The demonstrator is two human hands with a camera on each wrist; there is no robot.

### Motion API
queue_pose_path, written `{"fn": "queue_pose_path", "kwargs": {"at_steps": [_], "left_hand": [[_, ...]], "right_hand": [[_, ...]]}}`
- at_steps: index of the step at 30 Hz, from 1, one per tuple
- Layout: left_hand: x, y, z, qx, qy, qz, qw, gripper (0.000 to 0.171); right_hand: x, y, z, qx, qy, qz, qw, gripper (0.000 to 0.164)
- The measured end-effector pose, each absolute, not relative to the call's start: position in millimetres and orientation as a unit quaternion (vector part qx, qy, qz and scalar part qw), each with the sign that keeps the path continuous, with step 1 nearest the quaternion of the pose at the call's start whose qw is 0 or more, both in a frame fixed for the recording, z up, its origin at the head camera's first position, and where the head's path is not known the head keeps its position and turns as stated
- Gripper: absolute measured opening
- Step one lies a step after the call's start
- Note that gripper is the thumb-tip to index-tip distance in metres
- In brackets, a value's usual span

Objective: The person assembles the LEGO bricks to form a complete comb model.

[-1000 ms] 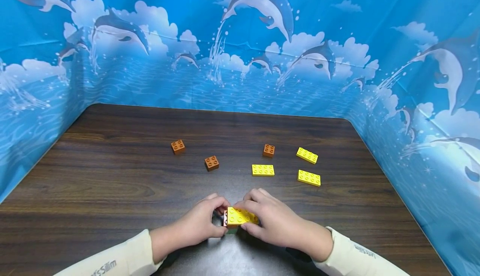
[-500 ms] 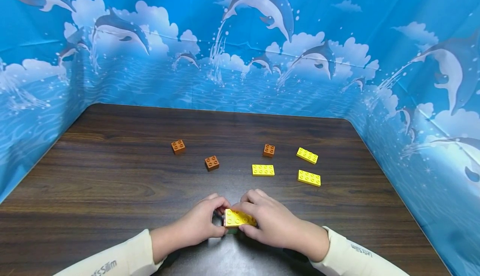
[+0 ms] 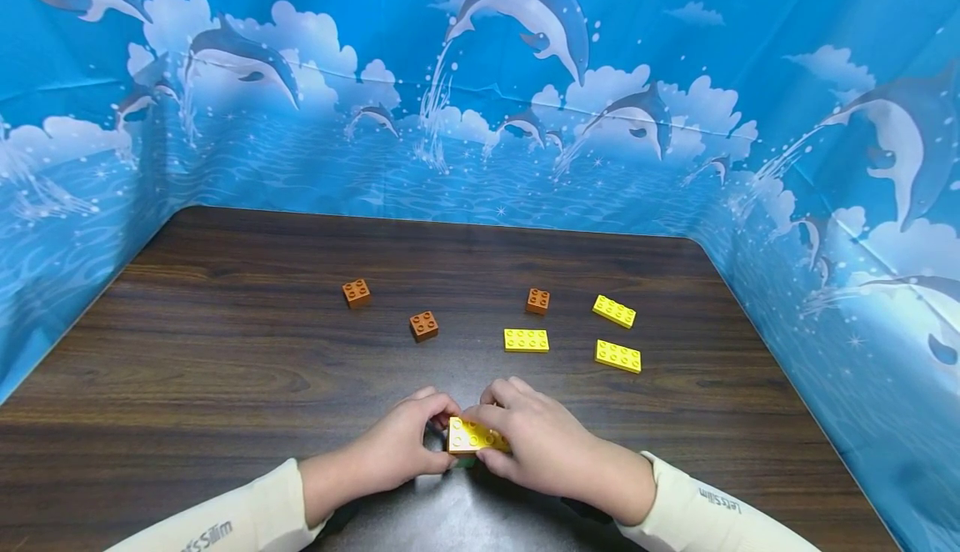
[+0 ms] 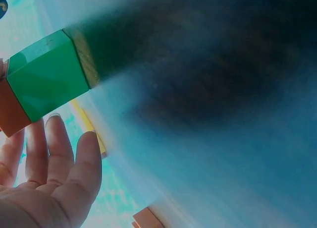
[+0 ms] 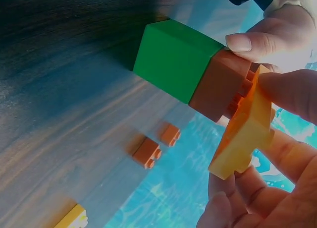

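Observation:
A green block (image 5: 176,59) stands on the table with a brown brick (image 5: 220,84) stacked on top, studs upward. My left hand (image 3: 408,435) grips this stack from the left side, thumb at the front and fingers behind. In my right hand (image 3: 536,439), thumb and fingers pinch a flat yellow eight-stud brick (image 5: 242,129). That yellow brick lies over the brown brick's studs, tilted to them in the right wrist view, with one end reaching out to the right beyond the stack. From the head view it covers most of the brown brick and the green block.
Three loose brown bricks, among them a left one (image 3: 356,293), a middle one (image 3: 423,327) and a right one (image 3: 537,301), lie farther back. Three flat yellow bricks (image 3: 527,340) (image 3: 614,311) (image 3: 618,355) lie to the right. A blue dolphin curtain (image 3: 480,177) borders the dark wooden table (image 3: 225,352).
My right hand has shifted slightly left with the yellow brick, so its left end now covers the brown brick's studs that showed earlier. The left hand has stayed in place.

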State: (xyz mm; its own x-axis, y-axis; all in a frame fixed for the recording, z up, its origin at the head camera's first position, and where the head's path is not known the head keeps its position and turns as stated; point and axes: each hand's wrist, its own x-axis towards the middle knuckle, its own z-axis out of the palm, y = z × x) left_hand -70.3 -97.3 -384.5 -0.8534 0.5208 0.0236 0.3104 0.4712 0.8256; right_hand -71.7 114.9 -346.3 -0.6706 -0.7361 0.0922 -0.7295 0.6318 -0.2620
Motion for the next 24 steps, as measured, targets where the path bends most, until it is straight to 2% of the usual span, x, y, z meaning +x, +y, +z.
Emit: {"fn": "queue_pose_path", "kwargs": {"at_steps": [18, 24], "left_hand": [[-69.8, -96.3, -383.8, 0.237, 0.856, 0.441, 0.125, 0.035], [-66.7, -97.3, -377.2, 0.23, 0.86, 0.444, 0.1, 0.034]], "right_hand": [[-72.8, 111.0, -345.8, -0.399, 0.909, -0.118, 0.008, 0.037], [-72.7, 111.6, -346.2, -0.401, 0.907, -0.126, 0.009, 0.036]]}}
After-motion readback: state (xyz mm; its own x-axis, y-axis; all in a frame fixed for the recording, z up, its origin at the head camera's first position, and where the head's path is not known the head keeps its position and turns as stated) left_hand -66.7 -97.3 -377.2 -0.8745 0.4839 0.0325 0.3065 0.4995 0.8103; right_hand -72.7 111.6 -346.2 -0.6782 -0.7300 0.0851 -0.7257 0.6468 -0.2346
